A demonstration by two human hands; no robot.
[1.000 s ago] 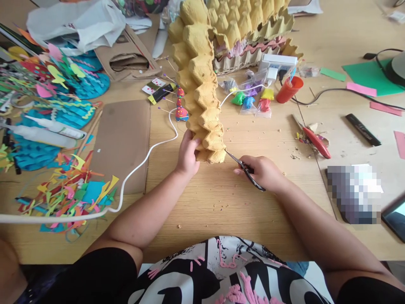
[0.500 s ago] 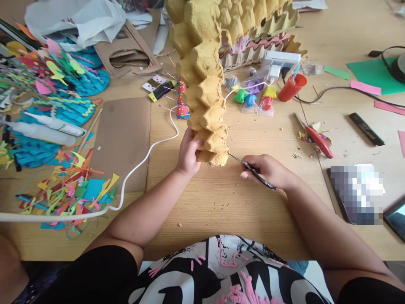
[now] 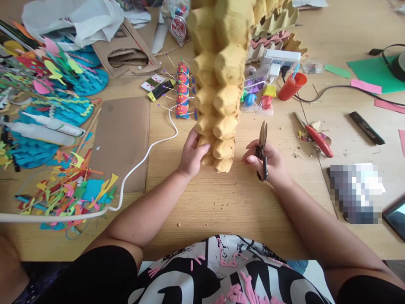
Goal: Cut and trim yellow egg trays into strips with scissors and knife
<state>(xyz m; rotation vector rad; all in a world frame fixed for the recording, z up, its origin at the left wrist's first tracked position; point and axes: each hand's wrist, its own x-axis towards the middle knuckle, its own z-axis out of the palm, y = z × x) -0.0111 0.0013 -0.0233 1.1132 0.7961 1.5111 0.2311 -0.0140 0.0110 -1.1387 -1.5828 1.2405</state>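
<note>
A long strip of yellow egg carton (image 3: 218, 97), two rows of cups wide, stands upright before me. My left hand (image 3: 193, 155) grips its lower left edge, thumb over the front and the other fingers hidden behind. On the other side, my right hand (image 3: 268, 158) holds black-handled scissors (image 3: 262, 145), blades pointing up and nearly together. The scissors are apart from the carton, a little to its right. Behind the strip's left edge lies a red-and-blue painted egg-carton caterpillar (image 3: 182, 93) with pins stuck out of its sides.
Paper scraps (image 3: 76, 190), blue painted pieces (image 3: 34, 147) and a cardboard sheet (image 3: 122, 143) lie left, crossed by a white cable (image 3: 136, 162). At right are a red cup (image 3: 292, 87), a power strip (image 3: 280, 59), a red-handled cutter (image 3: 319, 141) and a black box (image 3: 366, 128). More egg trays (image 3: 275, 23) sit behind.
The carton strip has shifted right and turned to face me more squarely. My right hand has drawn the scissors away from its edge and turned their blades upward.
</note>
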